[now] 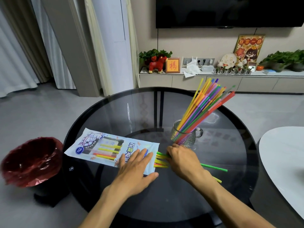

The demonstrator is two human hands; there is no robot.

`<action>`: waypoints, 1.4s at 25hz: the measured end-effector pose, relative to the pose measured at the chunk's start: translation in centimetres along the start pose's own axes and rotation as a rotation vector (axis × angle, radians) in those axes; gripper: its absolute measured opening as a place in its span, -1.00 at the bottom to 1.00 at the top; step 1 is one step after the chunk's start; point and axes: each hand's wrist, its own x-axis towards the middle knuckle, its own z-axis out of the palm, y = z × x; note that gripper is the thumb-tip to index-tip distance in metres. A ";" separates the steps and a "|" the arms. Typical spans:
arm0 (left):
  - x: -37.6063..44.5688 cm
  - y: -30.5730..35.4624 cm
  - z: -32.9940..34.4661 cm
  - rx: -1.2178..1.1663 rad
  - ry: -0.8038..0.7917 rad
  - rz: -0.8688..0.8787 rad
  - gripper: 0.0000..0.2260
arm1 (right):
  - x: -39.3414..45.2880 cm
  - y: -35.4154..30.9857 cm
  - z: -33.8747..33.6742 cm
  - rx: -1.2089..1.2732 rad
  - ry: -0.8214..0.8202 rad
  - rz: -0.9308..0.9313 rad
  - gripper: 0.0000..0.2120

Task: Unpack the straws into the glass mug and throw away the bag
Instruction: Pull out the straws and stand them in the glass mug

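A printed straw bag (102, 148) lies flat on the round dark glass table (164, 195), its open end pointing right. My left hand (137, 167) presses flat on that end with fingers spread. Several loose straws (160, 160), green, yellow and orange, stick out of the bag's mouth and run under my right hand (182, 159), whose fingers curl over them. One green straw (213, 167) and a yellow one (218, 179) show past the wrist. A glass mug (185, 137) just behind my right hand holds a big bunch of coloured straws (209, 102) leaning right.
A bin with a dark red liner (31, 162) stands on the floor left of the table. A white table edge (283, 170) is at the right. A TV cabinet with plants and ornaments (213, 74) lines the far wall.
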 end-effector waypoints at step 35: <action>-0.7 6.7 -2.0 0.114 0.597 0.202 -0.66 | -2.9 0.5 -8.1 -0.310 0.200 -0.402 -0.65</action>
